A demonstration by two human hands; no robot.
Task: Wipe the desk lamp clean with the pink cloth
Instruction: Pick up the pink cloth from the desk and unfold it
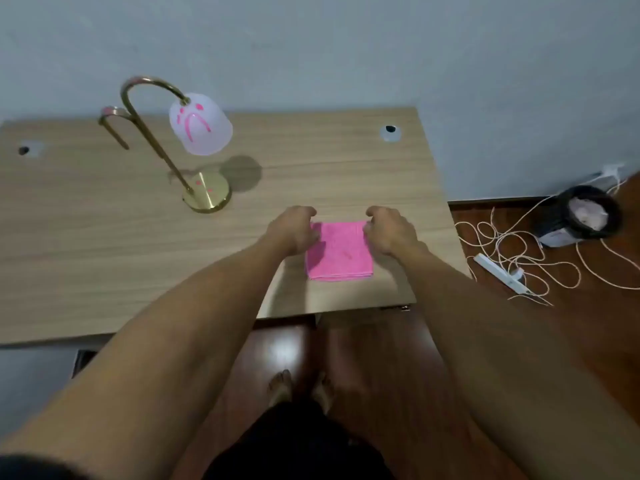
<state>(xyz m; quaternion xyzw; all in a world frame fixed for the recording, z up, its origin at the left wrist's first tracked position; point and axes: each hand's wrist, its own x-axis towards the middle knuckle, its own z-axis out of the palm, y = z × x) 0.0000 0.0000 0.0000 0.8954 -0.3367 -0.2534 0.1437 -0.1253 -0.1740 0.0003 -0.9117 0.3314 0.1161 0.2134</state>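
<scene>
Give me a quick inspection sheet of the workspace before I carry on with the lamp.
Surface: wooden desk, two cable holes near the far edge.
Job's things: lamp upright at far left, pink marks on its shade and base; pink cloth folded flat near the front edge.
Clutter: nothing seen on the desk.
Hands: left hand and right hand curled on the cloth's far corners.
Cables: tangled white cord and a power strip on the floor at right.
Surroundings: plain wall, dark wood floor, black bin at right.
</scene>
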